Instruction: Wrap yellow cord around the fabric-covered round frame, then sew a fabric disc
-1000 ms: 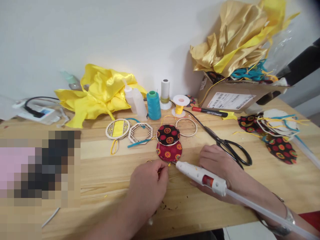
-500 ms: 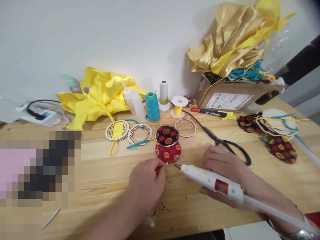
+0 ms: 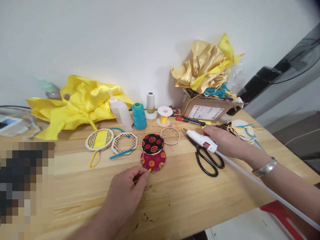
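the left hand [image 3: 127, 188], in the lower centre of the frame, is closed in a pinch, thumb against forefinger, with a thin yellow cord [image 3: 150, 170] sticking out of the grip. the cord's tip is beside the lower edge of a red fabric disc [image 3: 153, 160], printed with flowers, at the middle of the frame; whether they touch is hard to tell. a black patterned disc [image 3: 152, 144], with a pale rim, overlaps its upper part.

the right hand [image 3: 223, 140], right of centre, is curled around a smooth white glue gun [image 3: 202, 139], whose dark nozzle points to the upper left; most of its fingers are hidden. a long translucent glue stick [image 3: 265, 189] trails from the gun to the right edge, where it is cut off. the gun covers part of the black scissors [image 3: 199, 148], so their blades are mostly hidden.

left of the discs lie an octagonal wooden frame [image 3: 136, 141] with lattice corners and a round lattice frame [image 3: 102, 139] backed with yellow cloth. a thin wooden ring [image 3: 179, 137] lies just right of the black disc. crumpled, glossy yellow satin [image 3: 87, 103] fills the upper left. blocky blurring masks the lower-left corner.
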Action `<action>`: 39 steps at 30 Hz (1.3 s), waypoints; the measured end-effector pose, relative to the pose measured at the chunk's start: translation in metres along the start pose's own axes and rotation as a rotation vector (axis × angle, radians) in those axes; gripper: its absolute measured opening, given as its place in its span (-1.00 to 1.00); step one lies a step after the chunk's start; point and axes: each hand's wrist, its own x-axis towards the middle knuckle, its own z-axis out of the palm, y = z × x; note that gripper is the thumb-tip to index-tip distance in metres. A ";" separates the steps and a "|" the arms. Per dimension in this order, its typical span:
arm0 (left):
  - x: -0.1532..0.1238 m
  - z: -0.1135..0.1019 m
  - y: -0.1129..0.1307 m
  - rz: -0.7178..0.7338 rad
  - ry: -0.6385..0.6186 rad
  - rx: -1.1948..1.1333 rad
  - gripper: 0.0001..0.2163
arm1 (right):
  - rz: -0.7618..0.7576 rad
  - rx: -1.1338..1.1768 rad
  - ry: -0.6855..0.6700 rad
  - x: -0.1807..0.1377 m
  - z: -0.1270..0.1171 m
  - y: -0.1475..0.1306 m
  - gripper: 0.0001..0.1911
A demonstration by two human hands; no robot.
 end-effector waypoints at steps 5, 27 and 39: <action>-0.002 0.001 -0.003 0.016 0.004 -0.019 -0.77 | -0.117 -0.162 -0.020 0.012 0.001 0.019 -0.79; -0.003 -0.019 0.001 -0.128 0.032 -0.258 -0.81 | 0.226 0.539 0.099 0.009 0.047 -0.111 -0.81; 0.003 -0.020 -0.003 -0.192 -0.008 -0.445 -0.79 | 0.228 0.774 0.162 0.007 0.067 -0.129 -0.79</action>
